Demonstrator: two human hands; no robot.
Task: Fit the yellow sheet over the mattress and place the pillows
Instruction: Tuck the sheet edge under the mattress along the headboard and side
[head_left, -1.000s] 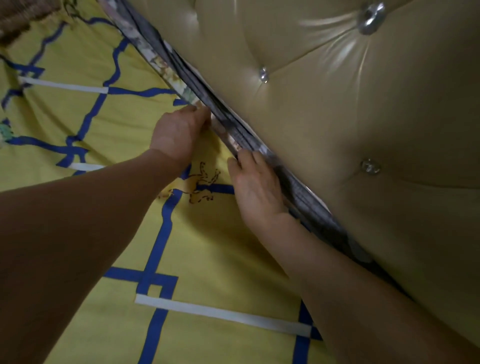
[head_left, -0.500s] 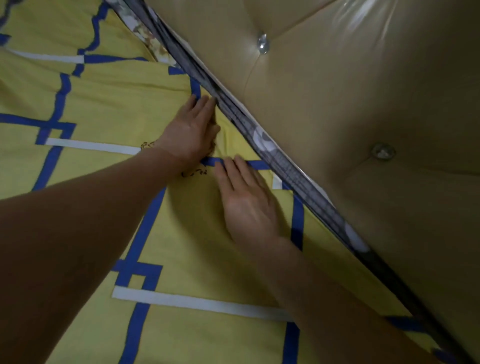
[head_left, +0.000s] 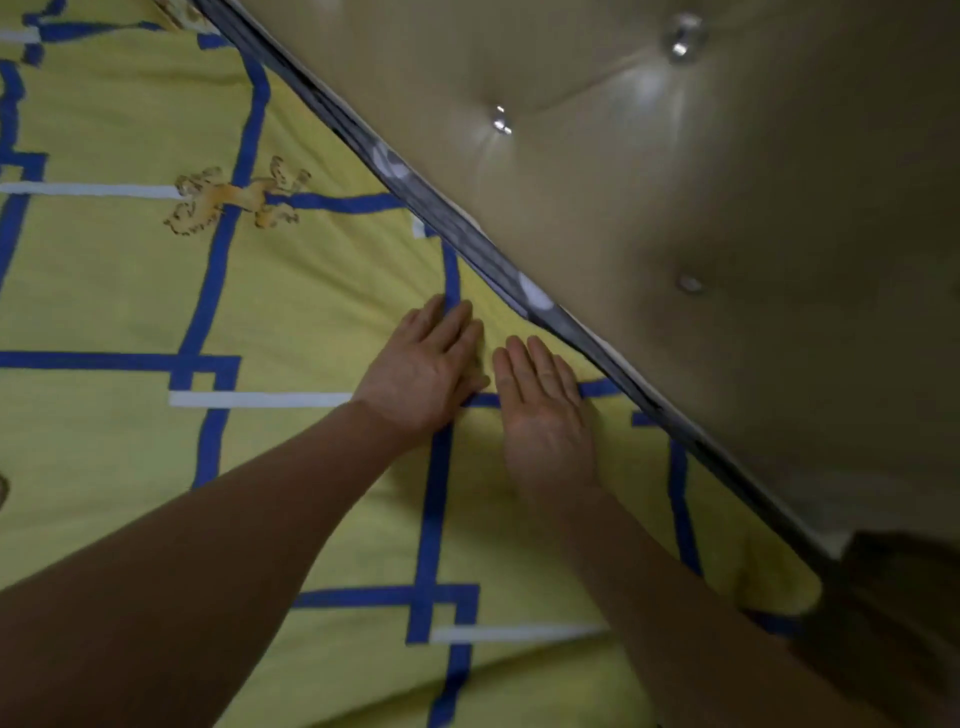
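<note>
Both hands flat for me here: left hand (head_left: 423, 376) and right hand (head_left: 545, 415) lie side by side, fingers straight and pressed together, palms down on the yellow sheet (head_left: 311, 291). The sheet covers the mattress right up against the padded headboard (head_left: 675, 208), fingertips just short of that edge.

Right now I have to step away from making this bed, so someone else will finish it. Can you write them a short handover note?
Left hand: open, flat on the yellow sheet with blue and white lines.
Right hand: open, flat on the sheet beside the left, fingers pointing toward the beige tufted headboard.
Done: sheet spread over the top; its edge runs along the dark patterned mattress edge at the headboard.
Left: check the tuck at the corners, which are out of view. No pillows in view; they remain to be placed.
</note>
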